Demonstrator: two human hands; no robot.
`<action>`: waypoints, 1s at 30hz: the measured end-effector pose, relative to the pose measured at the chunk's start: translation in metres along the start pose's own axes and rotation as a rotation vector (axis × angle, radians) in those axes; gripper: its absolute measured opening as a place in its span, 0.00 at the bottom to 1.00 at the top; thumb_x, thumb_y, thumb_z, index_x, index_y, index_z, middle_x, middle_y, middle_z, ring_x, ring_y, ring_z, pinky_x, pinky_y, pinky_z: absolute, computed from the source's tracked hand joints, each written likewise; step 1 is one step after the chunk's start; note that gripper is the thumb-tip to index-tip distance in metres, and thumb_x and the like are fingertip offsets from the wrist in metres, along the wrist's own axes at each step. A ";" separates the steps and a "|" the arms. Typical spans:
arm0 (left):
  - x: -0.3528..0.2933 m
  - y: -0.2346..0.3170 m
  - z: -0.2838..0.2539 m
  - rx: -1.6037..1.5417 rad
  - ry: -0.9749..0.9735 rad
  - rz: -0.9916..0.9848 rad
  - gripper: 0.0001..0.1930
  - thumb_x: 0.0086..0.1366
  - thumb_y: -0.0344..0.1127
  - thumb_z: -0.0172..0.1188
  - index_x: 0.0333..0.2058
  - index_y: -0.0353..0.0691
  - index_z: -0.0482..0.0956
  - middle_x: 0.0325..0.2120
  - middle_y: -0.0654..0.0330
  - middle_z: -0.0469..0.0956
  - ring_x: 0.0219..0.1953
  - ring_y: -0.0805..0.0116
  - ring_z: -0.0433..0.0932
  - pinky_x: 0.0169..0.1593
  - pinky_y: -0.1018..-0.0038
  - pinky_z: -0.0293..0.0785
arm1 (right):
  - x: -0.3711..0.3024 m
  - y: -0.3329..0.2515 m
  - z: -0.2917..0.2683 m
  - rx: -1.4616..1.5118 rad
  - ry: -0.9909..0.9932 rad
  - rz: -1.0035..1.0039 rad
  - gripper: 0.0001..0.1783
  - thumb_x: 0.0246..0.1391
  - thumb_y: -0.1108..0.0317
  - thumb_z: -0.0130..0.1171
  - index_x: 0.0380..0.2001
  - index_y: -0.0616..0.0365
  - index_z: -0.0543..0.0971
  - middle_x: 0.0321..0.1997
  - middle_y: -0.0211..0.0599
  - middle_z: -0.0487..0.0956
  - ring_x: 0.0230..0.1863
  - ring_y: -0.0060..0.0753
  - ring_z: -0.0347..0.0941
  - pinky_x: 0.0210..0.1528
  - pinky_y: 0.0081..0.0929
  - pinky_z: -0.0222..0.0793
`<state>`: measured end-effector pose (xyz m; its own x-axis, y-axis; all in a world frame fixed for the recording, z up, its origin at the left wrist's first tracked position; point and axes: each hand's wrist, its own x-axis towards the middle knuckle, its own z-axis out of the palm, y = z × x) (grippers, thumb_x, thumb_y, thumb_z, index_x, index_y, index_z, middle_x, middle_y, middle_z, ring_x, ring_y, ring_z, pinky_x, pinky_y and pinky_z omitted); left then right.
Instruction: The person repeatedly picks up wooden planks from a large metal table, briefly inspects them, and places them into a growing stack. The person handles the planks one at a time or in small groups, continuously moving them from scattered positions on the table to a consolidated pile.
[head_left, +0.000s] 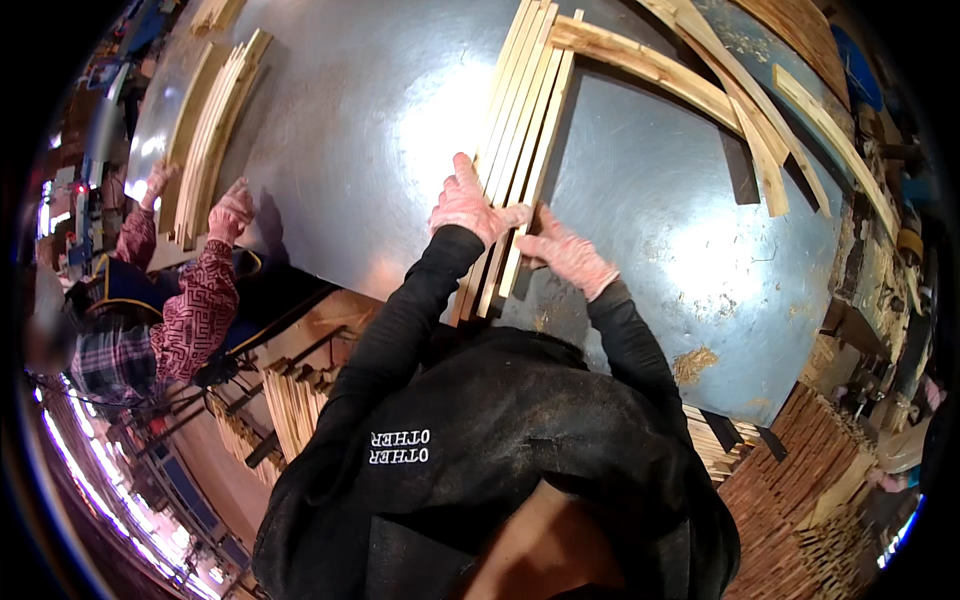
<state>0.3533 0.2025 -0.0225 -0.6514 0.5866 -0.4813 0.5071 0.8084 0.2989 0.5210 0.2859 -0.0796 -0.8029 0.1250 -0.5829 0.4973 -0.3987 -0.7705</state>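
A bundle of long, narrow wooden strips (518, 95) lies lengthwise on the metal tabletop in front of me. My left hand (466, 208), in a pinkish glove, rests against the bundle's left side. Its fingers are stretched out and its thumb reaches across the top of the strips. On the other side, my gloved right hand (570, 257) has its thumb and fingers closed around the edge of the outermost strip. The strips' near ends reach almost to my body.
A wooden board (650, 65) runs from the bundle's far end toward curved pieces (765, 140) at far right. Sawdust (694, 364) lies on the metal table (350, 150). At left, a co-worker's gloved hands (232, 208) are beside another stack of strips (215, 140). Stacked wood (790, 490) stands lower right.
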 end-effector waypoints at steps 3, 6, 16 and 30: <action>0.008 -0.016 0.005 -0.154 -0.028 0.039 0.67 0.44 0.58 0.74 0.68 0.32 0.35 0.64 0.29 0.49 0.66 0.38 0.56 0.66 0.57 0.58 | -0.003 -0.014 -0.001 0.179 0.101 -0.018 0.59 0.54 0.50 0.64 0.71 0.67 0.36 0.57 0.49 0.73 0.40 0.30 0.75 0.42 0.28 0.76; 0.029 -0.034 0.025 -0.314 -0.018 0.108 0.64 0.47 0.59 0.71 0.68 0.31 0.37 0.60 0.34 0.60 0.61 0.44 0.66 0.61 0.61 0.66 | 0.023 -0.027 0.002 -0.092 0.279 0.028 0.61 0.49 0.47 0.68 0.70 0.69 0.42 0.60 0.52 0.70 0.53 0.40 0.72 0.55 0.28 0.71; 0.008 -0.075 -0.103 0.061 -0.303 -0.105 0.42 0.62 0.60 0.56 0.66 0.38 0.57 0.58 0.43 0.70 0.58 0.52 0.72 0.60 0.64 0.67 | 0.091 -0.067 0.085 -0.147 0.037 -0.002 0.21 0.45 0.58 0.68 0.39 0.62 0.81 0.37 0.40 0.81 0.38 0.33 0.75 0.45 0.26 0.72; -0.052 -0.101 -0.052 -0.486 -0.019 0.306 0.34 0.66 0.39 0.59 0.66 0.36 0.57 0.57 0.45 0.70 0.57 0.54 0.72 0.57 0.65 0.71 | 0.019 -0.089 -0.001 -0.288 0.659 -0.039 0.40 0.63 0.49 0.54 0.68 0.64 0.56 0.53 0.52 0.76 0.53 0.46 0.75 0.55 0.37 0.71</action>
<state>0.3066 0.0932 0.0152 -0.5032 0.8000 -0.3267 0.3499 0.5344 0.7694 0.4619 0.3247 -0.0220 -0.5019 0.6927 -0.5180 0.6120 -0.1388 -0.7786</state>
